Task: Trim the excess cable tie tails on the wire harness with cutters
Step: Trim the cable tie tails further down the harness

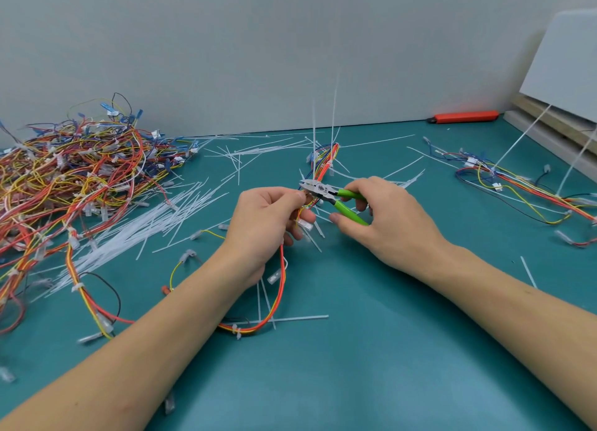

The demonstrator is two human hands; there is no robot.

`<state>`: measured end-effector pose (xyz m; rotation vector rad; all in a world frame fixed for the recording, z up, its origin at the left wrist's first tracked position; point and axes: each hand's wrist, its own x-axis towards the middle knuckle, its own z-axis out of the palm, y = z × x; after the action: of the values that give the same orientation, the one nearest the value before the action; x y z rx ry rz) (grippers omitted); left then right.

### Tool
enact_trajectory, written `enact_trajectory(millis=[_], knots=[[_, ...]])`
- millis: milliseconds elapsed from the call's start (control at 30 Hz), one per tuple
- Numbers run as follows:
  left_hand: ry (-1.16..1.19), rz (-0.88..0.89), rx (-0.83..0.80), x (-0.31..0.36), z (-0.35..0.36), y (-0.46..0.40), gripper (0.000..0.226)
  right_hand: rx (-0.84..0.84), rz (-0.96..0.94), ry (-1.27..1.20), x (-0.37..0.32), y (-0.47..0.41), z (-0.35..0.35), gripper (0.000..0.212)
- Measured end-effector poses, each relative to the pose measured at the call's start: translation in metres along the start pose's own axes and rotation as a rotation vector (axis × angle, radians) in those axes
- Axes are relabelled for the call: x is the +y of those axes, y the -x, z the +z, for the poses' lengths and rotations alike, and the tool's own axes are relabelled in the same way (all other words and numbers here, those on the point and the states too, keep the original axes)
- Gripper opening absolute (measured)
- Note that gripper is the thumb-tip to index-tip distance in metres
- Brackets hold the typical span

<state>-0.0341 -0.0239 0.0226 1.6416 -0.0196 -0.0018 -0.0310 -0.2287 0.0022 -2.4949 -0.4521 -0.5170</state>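
From the head camera I see my left hand with fingers curled round the wire harness, holding it above the teal counter. My right hand grips the green-handled cutters, blades slightly parted at the harness by my left fingertips. Two uncut tie tails stand upright. Cut tails litter the counter beside a pile of harnesses.

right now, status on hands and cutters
Left hand pinches wire harness. Right hand grips green cutters, tip at the pinch. Two tie tails stand untrimmed. Nothing blocking.
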Motion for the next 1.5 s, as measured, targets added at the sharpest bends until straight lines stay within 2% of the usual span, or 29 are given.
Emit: enact_trajectory(millis=[167,500,633,800,1000,1500], knots=[[0.017,-0.02,-0.004,0.0017,-0.001,0.0001,0.017,0.04,0.011,0.014,-0.0047,0.0023,-0.0017,0.024],[0.034,-0.026,-0.015,0.0027,-0.0005,0.0009,0.017,0.057,-0.004,0.021,-0.0033,0.0026,0.0009,0.031],[0.042,-0.024,-0.023,0.002,-0.0014,0.0007,0.017,0.086,0.043,-0.056,-0.0025,0.0018,0.0028,0.035],[0.048,-0.027,-0.023,0.0015,-0.0009,0.0004,0.017,0.083,0.088,-0.093,0.0018,0.0008,0.0005,0.027],[0.045,-0.022,-0.01,0.002,-0.001,0.0004,0.016,0.038,0.015,-0.026,-0.0025,0.0023,-0.0006,0.027],[0.071,-0.023,0.007,-0.0008,-0.0005,0.0,0.015,0.048,0.007,0.037,-0.0039,0.0023,-0.0025,0.028]])
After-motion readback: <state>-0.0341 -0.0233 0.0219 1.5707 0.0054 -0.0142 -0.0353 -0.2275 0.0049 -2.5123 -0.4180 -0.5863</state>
